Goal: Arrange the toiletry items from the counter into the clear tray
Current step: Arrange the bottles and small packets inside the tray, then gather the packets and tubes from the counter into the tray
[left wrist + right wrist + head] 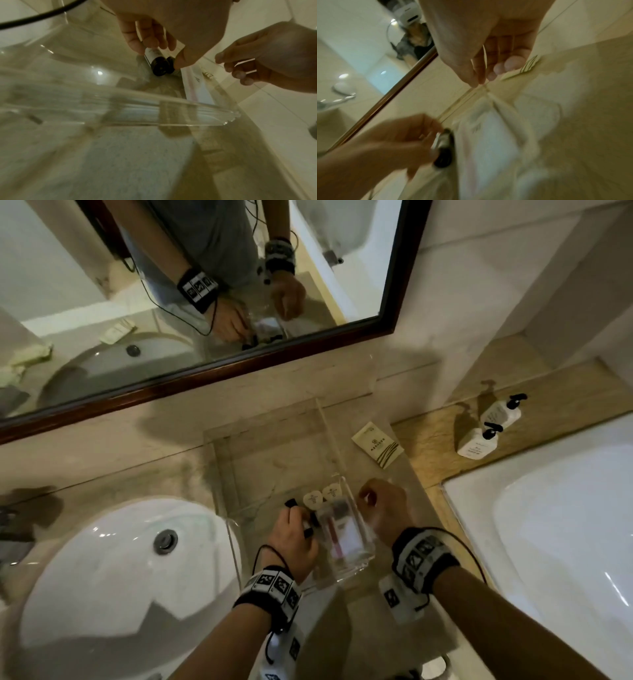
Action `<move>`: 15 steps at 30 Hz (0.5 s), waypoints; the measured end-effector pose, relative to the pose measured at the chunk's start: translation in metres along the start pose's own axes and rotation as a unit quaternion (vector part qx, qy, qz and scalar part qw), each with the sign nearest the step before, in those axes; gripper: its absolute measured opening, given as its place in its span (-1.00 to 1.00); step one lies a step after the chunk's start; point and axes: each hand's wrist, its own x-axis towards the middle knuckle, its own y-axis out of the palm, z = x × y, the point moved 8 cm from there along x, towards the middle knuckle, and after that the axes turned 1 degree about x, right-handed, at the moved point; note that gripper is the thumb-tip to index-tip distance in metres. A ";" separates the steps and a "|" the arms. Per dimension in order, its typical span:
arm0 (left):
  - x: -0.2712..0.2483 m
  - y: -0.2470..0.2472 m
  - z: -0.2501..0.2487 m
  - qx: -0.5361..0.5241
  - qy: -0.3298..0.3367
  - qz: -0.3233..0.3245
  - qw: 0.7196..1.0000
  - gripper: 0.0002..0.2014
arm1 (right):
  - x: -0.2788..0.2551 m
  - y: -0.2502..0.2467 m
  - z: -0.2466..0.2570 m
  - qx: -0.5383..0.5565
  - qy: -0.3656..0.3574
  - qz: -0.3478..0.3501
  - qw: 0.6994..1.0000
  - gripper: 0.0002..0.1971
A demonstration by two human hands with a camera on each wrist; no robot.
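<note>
Pinching a small black-capped bottle [155,59], her left hand [293,537] is lowering it into the clear tray [222,470] on the counter [376,628], beside a wrapped toothbrush packet [337,529]; right hand [383,508], fingers curled, is nipping the tray's right wall.

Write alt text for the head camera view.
Over a marble counter, the left hand holds small black-capped bottles inside a clear tray, while the right hand pinches the tray's right wall. A white sink lies to the left; a cream sachet waits outside the tray.
</note>
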 end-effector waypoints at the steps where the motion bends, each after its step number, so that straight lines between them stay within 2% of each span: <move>1: -0.001 -0.002 0.001 0.001 -0.005 0.001 1.000 -0.71 | 0.012 -0.013 -0.005 0.000 0.020 -0.020 1.000 -0.93; 5: -0.003 -0.012 0.004 -0.012 -0.032 -0.018 0.999 -0.81 | 0.062 -0.046 -0.021 -0.044 0.067 -0.060 0.995 -0.85; 9: 0.003 -0.022 -0.001 -0.036 -0.043 -0.029 0.998 -0.84 | 0.101 -0.044 -0.025 -0.075 0.095 -0.025 0.992 -0.80; 15: 0.034 -0.034 -0.040 -0.090 -0.034 -0.050 0.994 -0.84 | 0.134 -0.033 -0.026 -0.090 0.107 0.023 0.990 -0.53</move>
